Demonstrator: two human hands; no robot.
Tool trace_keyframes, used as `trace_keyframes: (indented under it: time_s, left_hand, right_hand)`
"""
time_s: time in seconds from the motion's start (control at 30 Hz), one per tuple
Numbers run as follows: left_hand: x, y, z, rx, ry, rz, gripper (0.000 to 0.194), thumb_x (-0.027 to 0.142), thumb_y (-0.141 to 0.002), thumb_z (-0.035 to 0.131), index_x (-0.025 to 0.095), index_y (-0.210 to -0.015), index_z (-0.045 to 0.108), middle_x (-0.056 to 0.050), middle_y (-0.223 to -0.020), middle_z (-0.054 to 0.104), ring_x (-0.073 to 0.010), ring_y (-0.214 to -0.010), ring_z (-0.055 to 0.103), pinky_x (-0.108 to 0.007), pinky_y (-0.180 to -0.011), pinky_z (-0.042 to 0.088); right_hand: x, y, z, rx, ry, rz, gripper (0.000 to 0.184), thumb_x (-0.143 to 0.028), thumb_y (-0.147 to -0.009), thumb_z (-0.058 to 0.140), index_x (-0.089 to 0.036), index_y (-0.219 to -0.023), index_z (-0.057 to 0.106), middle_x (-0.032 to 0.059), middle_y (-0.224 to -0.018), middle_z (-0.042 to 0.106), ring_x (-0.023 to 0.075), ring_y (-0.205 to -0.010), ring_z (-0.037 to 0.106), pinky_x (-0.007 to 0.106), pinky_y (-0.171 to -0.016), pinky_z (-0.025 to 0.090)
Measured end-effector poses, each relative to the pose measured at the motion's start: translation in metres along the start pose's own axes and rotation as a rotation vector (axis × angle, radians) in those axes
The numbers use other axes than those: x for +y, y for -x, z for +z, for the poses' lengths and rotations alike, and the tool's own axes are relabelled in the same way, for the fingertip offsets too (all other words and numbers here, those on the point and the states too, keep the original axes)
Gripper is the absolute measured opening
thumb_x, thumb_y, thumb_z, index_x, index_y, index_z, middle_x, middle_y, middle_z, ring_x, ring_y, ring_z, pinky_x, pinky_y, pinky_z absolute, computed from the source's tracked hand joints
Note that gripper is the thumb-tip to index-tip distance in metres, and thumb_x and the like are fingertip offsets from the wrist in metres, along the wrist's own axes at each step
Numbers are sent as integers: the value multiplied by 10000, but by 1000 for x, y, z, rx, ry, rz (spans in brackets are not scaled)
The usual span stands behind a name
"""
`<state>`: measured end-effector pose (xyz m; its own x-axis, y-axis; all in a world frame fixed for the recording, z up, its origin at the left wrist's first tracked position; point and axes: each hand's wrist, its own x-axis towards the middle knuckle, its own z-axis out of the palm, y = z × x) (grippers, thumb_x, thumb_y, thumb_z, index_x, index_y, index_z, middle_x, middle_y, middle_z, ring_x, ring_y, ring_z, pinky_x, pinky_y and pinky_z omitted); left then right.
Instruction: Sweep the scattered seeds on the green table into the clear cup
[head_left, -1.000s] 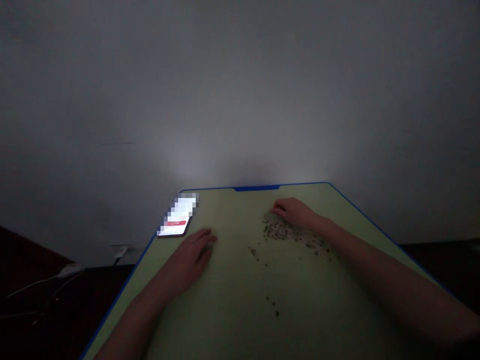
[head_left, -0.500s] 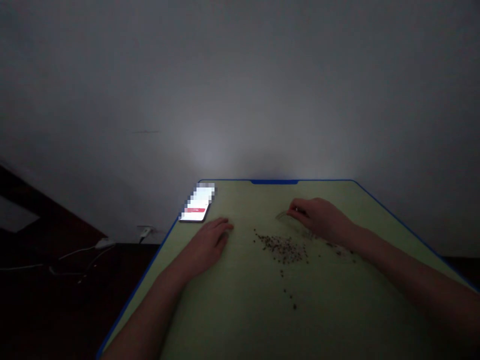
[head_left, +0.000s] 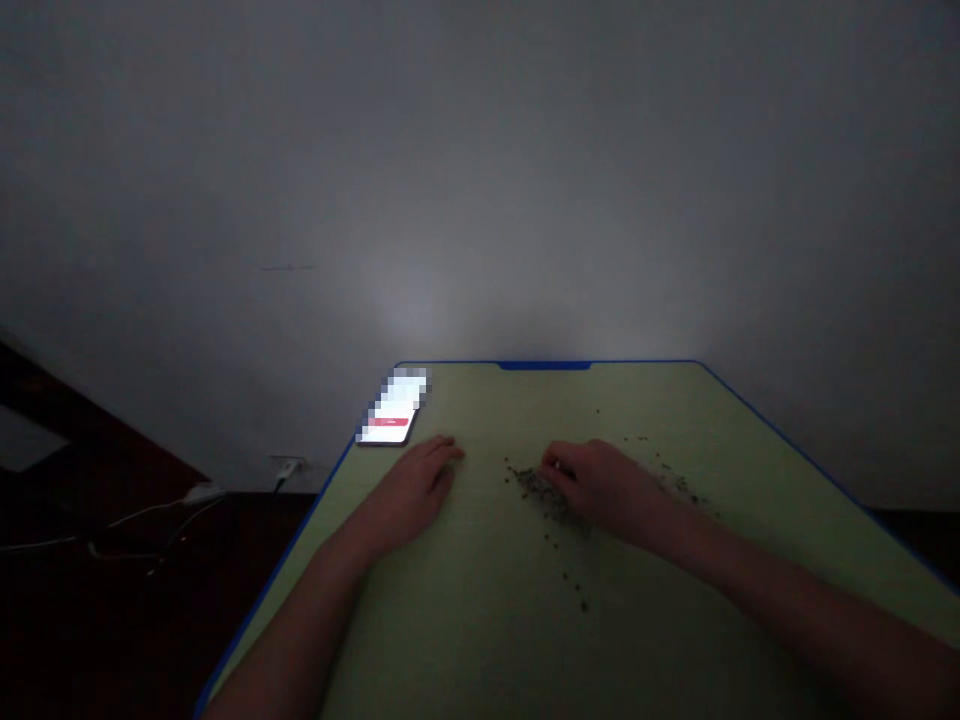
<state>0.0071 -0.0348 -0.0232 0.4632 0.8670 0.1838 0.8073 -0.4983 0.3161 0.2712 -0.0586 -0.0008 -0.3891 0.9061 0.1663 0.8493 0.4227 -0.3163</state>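
1. Green table [head_left: 450,620] under my hands.
2. My right hand [head_left: 600,485]: fingers curled at the pile; any pinch, I can't tell.
3. My left hand [head_left: 418,488]: fingers loosely open, empty.
4. Lit phone [head_left: 390,423], far left.
5. Dark grains [head_left: 531,482], mid-table.

Dim room; plain grey wall [head_left: 525,180] behind blue-edged green table [head_left: 465,600]; dark floor [head_left: 75,620].

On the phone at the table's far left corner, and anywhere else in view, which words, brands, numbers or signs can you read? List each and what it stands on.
No text can be read.
Phone: pale marks on its red bar, too small and blurred; the upper screen is pixelated.
Table: no lettering visible.
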Motion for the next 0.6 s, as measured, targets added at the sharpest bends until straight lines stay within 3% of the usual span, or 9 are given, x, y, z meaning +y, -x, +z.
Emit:
trace_keyframes:
  time_s: [0.1,0.37,0.6]
  left_hand:
    - [0,0,0,0,-1,4,351,223,-858,387,181,-1157,568,-110,-1326,532,-237,-1220,487,-468,-1013,409]
    - [0,-1,2,-27,-7,-10,351,230,-865,388,177,-1167,559,-112,-1344,512,-238,-1243,463,-467,-1046,372]
    - [-1,0,2,-21,-24,-6,372,230,-862,384,172,-1184,560,-121,-1338,518,-240,-1236,474,-454,-1040,384]
  right_hand:
    - [11,-3,1,3,23,44,205,-272,-887,497,-179,-816,665,55,-726,696,166,-634,610,260,-564,363]
    - [72,2,-17,46,102,207,245,-314,-891,463,-187,-834,665,64,-758,697,204,-685,620,285,-592,378]
    - [102,-8,-32,116,118,295,272,-345,-893,439,-187,-814,647,60,-748,693,194,-667,614,275,-572,377]
